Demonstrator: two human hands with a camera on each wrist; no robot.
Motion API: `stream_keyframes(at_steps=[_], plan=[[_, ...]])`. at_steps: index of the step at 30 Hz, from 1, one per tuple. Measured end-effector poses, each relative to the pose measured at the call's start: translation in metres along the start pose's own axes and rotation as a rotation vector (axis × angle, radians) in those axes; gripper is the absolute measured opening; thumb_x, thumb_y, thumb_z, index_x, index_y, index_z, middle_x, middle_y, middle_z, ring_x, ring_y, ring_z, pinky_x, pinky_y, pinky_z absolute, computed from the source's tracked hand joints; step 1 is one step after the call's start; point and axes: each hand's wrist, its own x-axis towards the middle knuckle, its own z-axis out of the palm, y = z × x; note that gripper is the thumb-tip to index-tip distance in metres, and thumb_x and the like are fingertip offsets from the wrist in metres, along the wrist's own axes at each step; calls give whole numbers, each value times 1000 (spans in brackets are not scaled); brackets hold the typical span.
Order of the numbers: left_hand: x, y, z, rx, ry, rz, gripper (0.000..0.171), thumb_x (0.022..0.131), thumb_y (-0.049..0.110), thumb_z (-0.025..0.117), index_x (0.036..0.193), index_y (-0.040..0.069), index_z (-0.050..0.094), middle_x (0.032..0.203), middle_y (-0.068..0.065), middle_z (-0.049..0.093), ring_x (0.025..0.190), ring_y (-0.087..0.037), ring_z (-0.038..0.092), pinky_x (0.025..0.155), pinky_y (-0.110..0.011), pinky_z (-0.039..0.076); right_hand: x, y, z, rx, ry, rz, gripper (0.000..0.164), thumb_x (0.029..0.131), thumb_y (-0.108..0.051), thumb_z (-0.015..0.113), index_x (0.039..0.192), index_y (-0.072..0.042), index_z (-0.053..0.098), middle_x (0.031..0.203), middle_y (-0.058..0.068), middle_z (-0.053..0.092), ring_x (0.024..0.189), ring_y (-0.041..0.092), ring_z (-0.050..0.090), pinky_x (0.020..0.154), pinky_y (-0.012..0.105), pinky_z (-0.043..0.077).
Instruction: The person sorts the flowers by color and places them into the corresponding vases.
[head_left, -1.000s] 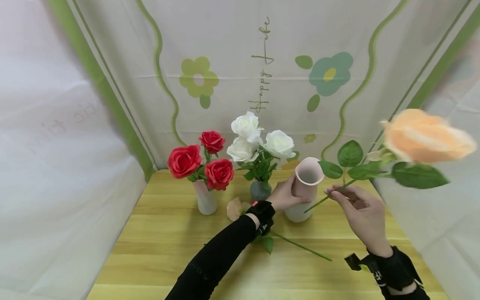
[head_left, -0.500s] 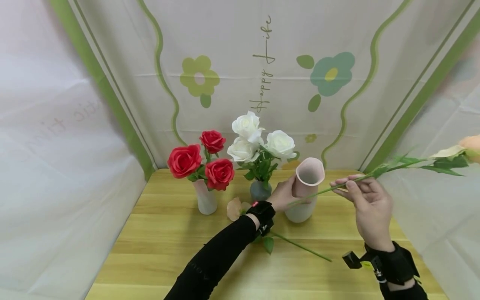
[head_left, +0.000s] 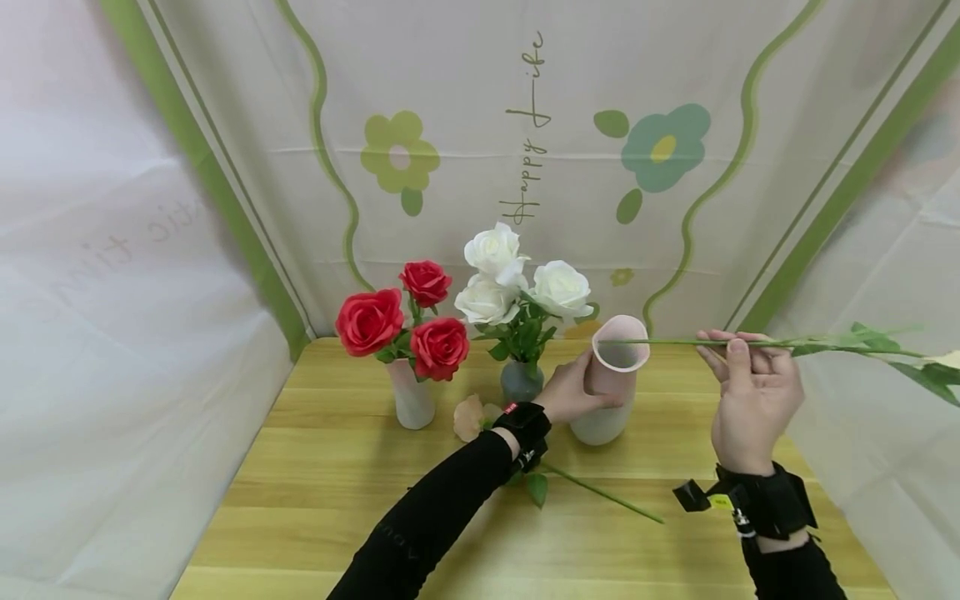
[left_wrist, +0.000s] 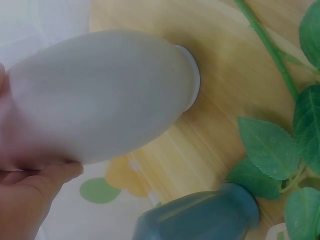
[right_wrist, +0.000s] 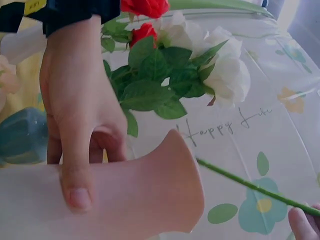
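Observation:
My left hand (head_left: pixel 573 392) grips the upper side of a tall vase (head_left: pixel 617 382), pink at the scalloped mouth and whitish below. The vase stands upright on the table, its round foot showing in the left wrist view. My right hand (head_left: pixel 753 408) pinches the green stem (head_left: pixel 667 341) of an artificial rose between thumb and fingers, holding it nearly level. The blossom is cut off at the right edge of the head view. There, the stem's cut end overlaps the vase mouth; in the right wrist view that stem (right_wrist: pixel 245 182) has its tip right beside the rim.
Red roses (head_left: pixel 438 348) stand in a white-pink vase (head_left: pixel 412 400) at left. White roses (head_left: pixel 558 289) fill a blue-grey vase (head_left: pixel 520 381) beside my left hand. A peach rose (head_left: pixel 468 418) lies on the wooden table (head_left: pixel 300 500) under my left forearm. A printed curtain (head_left: pixel 450 67) hangs behind.
My right hand has moved right and slightly up, turning the rose's stem from slanted to level. Its blossom has swung out of the head view. The left hand and vase have stayed put.

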Motion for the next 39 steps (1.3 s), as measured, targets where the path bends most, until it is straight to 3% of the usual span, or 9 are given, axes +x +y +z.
stream_keyframes(at_steps=[4, 15, 21, 24, 27, 29, 32, 35, 39], plan=[[-1, 0, 0, -4, 2, 3, 86, 84, 36, 81, 152, 20, 32, 137, 2, 53, 121, -10, 53, 97, -27, 45, -1, 9, -3, -86, 7, 4, 23, 95, 11, 56, 114, 23, 49, 104, 40, 57, 99, 45, 62, 93, 52, 48], [1, 1, -1, 1, 7, 27, 87, 84, 35, 81, 153, 21, 30, 140, 1, 51, 123, -9, 51, 99, -27, 43, -4, 27, -7, -332, -157, 86, 22, 100, 2, 52, 116, 17, 55, 103, 38, 58, 99, 38, 62, 91, 43, 51], [1, 0, 0, 9, 14, 27, 88, 83, 35, 81, 154, 21, 29, 141, 1, 51, 123, -10, 51, 100, -27, 43, -3, 31, -7, -684, -285, 80, 24, 102, -7, 54, 121, 5, 61, 104, 23, 67, 98, 23, 66, 94, 32, 49], [0, 0, 2, 13, 12, 18, 88, 83, 34, 82, 153, 21, 30, 140, 1, 52, 122, -9, 52, 99, -27, 44, -1, 65, -44, -673, -380, 78, 28, 103, -11, 55, 129, -4, 60, 112, 16, 67, 110, 22, 61, 103, 31, 40], [1, -1, 3, 20, 11, 11, 88, 83, 36, 81, 153, 20, 31, 138, 2, 53, 120, -8, 53, 97, -26, 45, 1, 79, -56, -716, -446, 88, 26, 103, -16, 55, 127, -11, 64, 114, 12, 66, 118, 30, 56, 107, 43, 36], [1, -1, 4, 24, 10, 9, 88, 83, 38, 81, 153, 20, 30, 136, 1, 54, 118, -8, 54, 96, -26, 45, 3, 79, -51, -806, -480, 57, 22, 103, -19, 56, 121, -11, 67, 110, 10, 68, 117, 32, 57, 102, 48, 39], [1, -1, 4, 33, 10, 2, 90, 84, 41, 80, 155, 20, 28, 135, 0, 55, 117, -9, 55, 94, -26, 46, 3, 50, -12, -983, -525, 33, 18, 103, -16, 56, 105, -6, 70, 99, 17, 67, 106, 42, 58, 89, 56, 44], [1, -1, 3, 39, 4, -14, 92, 84, 43, 78, 156, 21, 26, 135, 0, 55, 117, -10, 55, 93, -26, 47, 3, 46, 0, -1035, -571, 10, 16, 102, -6, 56, 95, 1, 69, 97, 22, 65, 101, 45, 57, 82, 58, 44], [1, 0, 0, 48, -9, -24, 94, 85, 46, 77, 157, 21, 22, 137, -1, 54, 118, -11, 54, 94, -26, 46, 4, 48, 4, -1057, -588, -26, 15, 99, -1, 58, 104, 4, 71, 97, 21, 66, 96, 40, 57, 76, 52, 43]])
